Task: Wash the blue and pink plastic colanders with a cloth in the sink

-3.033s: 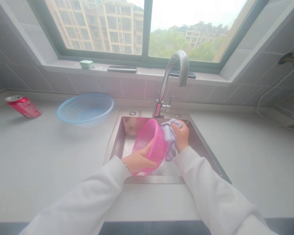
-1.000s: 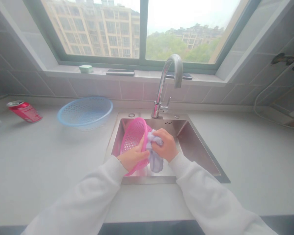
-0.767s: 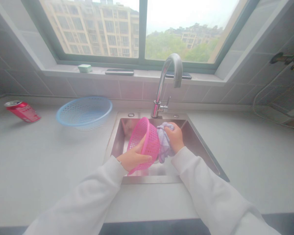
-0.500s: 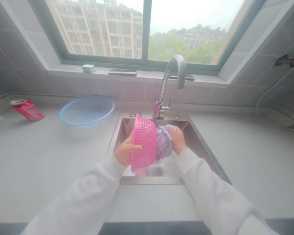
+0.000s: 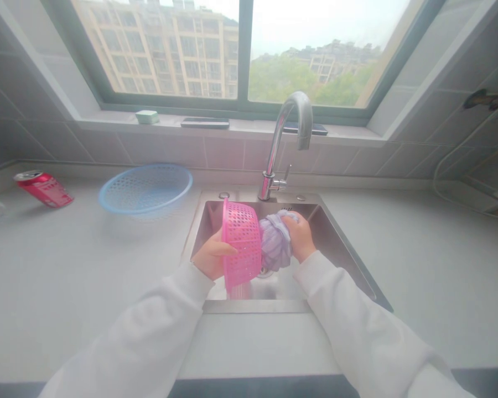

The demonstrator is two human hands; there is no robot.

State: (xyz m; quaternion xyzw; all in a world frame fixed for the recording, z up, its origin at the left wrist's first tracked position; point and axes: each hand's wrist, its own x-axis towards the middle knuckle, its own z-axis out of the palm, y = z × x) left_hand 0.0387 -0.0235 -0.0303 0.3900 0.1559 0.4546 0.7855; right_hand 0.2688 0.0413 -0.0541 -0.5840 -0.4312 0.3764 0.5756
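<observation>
Over the sink, a pink plastic basket with a pattern of holes is turned on its side, its rim facing left. My left hand grips it by the rim, thumb on the outer wall and the other fingers hidden inside. A crumpled pale purple cloth is bunched in my right hand and pressed against the basket's base. Part of the drain shows beneath the cloth.
The curved metal faucet rises behind the sink. Left of it, a blue basket and a tilted red can stand on the white counter. A green box sits on the windowsill.
The cloth has shifted and refolded slightly against the basket's base. The basket has turned a little, and both hands keep their hold.
</observation>
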